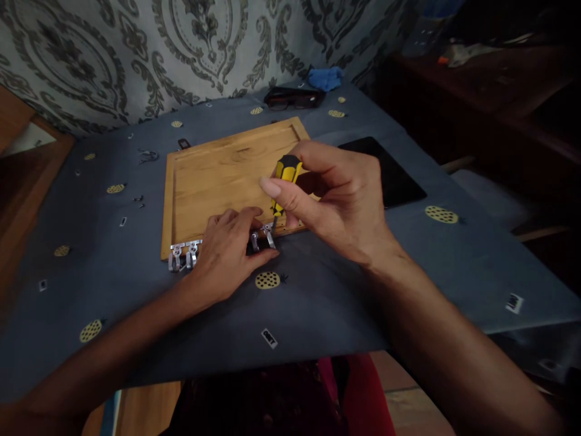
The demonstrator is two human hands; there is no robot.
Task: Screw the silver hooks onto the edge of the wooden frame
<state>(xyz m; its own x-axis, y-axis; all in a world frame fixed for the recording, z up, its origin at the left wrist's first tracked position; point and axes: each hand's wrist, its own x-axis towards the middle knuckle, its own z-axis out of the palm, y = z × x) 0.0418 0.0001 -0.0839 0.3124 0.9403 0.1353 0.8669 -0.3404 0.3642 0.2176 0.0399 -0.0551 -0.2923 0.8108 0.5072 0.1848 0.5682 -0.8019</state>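
A yellow and black screwdriver [287, 169] is pinched between the thumb and fingers of my right hand [345, 197]. Its tip points down onto a silver metal hook [269, 235] at the near edge of a shallow-framed wooden board [218, 181]. My left hand [229, 251] lies over that same edge, thumb and index finger closed around the metal hook to steady it. More silver hooks [185, 254] sit along the edge to the left of my left hand. Small holes show in the edge to the right of the screwdriver tip.
Loose metal pieces [147, 155] and small screws [138, 198] lie left of the board. A black flat panel [385, 169] rests on the right. Behind are a dark case with glasses [294, 99] and a blue cloth [325, 78]. A pineapple-print cloth [318, 321] covers the table.
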